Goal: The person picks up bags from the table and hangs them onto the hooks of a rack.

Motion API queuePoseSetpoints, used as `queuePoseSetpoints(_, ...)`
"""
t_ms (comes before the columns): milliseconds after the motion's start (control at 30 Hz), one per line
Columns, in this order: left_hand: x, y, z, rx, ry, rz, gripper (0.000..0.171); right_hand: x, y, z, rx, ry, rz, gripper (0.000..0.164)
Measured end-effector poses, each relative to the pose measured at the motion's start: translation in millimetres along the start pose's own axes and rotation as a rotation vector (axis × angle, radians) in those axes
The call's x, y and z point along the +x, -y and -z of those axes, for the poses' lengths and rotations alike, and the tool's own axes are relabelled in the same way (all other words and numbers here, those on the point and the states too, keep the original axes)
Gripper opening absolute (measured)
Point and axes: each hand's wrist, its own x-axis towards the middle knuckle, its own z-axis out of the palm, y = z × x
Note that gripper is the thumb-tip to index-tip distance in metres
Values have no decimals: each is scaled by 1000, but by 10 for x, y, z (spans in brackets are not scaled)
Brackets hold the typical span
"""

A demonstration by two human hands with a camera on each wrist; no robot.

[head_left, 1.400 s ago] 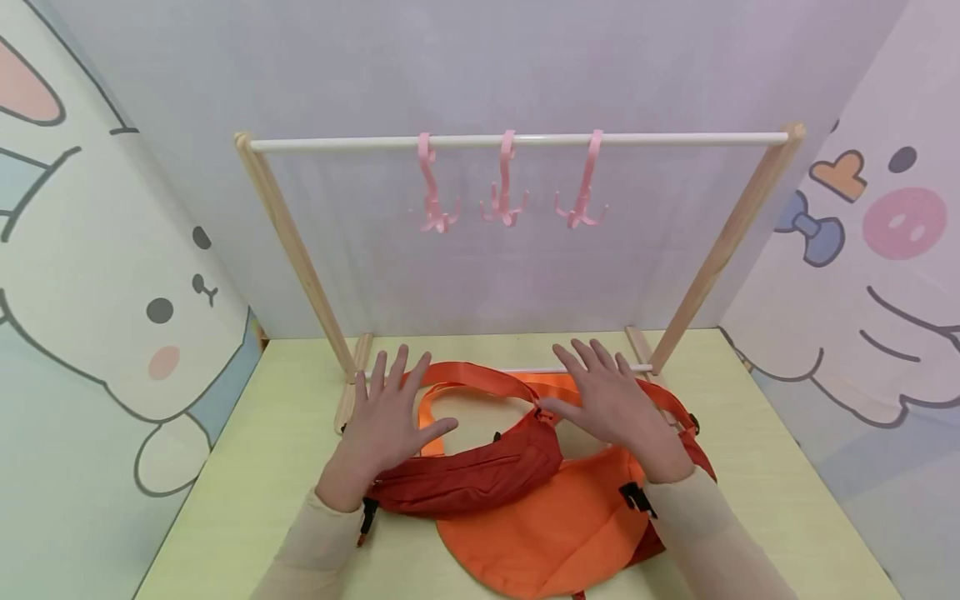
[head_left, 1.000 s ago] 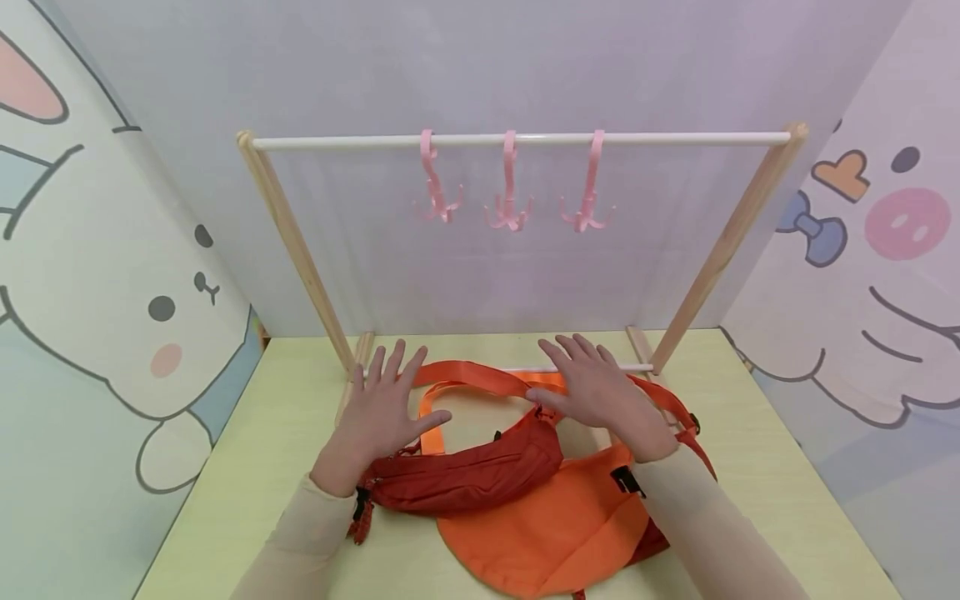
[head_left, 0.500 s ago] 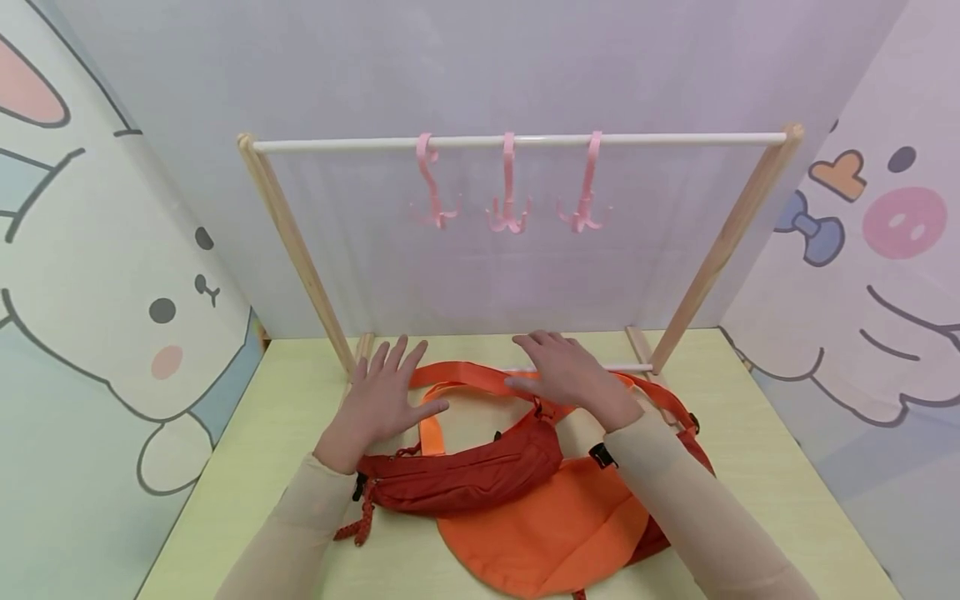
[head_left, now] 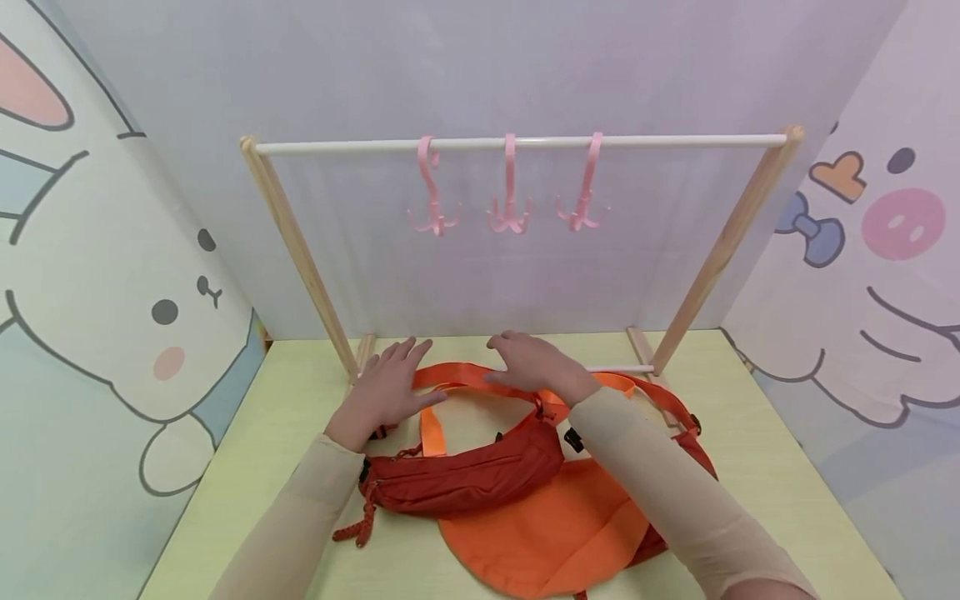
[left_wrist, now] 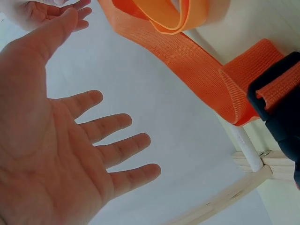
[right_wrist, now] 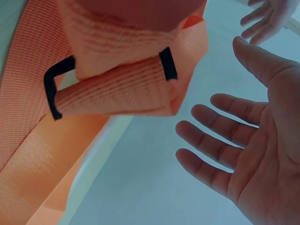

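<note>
My left hand (head_left: 384, 393), fingers spread and holding nothing, hovers by the left end of a red strap (head_left: 461, 375). My right hand (head_left: 534, 363) is over the same strap further right, its fingers extended and free of any object in the right wrist view. The strap belongs to a dark red waist bag (head_left: 465, 482), which lies partly on an orange bag (head_left: 543, 529). More dark red fabric (head_left: 696, 457) shows at the right, partly hidden by my right sleeve. Close to the left wrist camera hangs a black buckle (left_wrist: 281, 108); a strap with a black slider (right_wrist: 112, 89) fills the right wrist view.
Behind the bags stands a wooden rack with a white top rail (head_left: 337, 147). Pink hooks hang from it: left (head_left: 433, 196), middle (head_left: 510, 192) and right (head_left: 585, 187). Cartoon-printed walls (head_left: 97, 283) flank the pale yellow table (head_left: 225, 442).
My right hand has moved left across the strap, toward my left hand, turning more sideways. The left hand has shifted only slightly. The bags stay in place and the hooks sway a little.
</note>
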Motion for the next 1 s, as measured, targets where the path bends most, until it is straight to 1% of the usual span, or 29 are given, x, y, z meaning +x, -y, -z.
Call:
queuePoseSetpoints(200, 89, 45, -66, 14, 30, -10, 94, 148, 62, -51, -2, 46, -14, 58)
queuePoseSetpoints(400, 132, 74, -95, 4, 47, -6, 92, 321, 35, -138, -16, 101, -30, 52)
queuePoseSetpoints(567, 142, 100, -122, 3, 62, -3, 92, 357, 28, -167, 20, 139, -33, 34)
queuePoseSetpoints(667, 139, 107, -128, -2, 70, 2, 93, 354, 25, -174, 32, 146, -24, 27)
queuePoseSetpoints(767, 140, 114, -139, -8, 69, 6, 95, 358, 19, -185, 35, 147, -15, 29)
queuePoseSetpoints(933, 146, 125, -152, -19, 68, 16, 95, 381, 16, -220, 44, 148, -1, 41)
queuePoseSetpoints(1000, 147, 130, -159, -20, 67, 14, 95, 389, 20, -231, 42, 147, 6, 42)
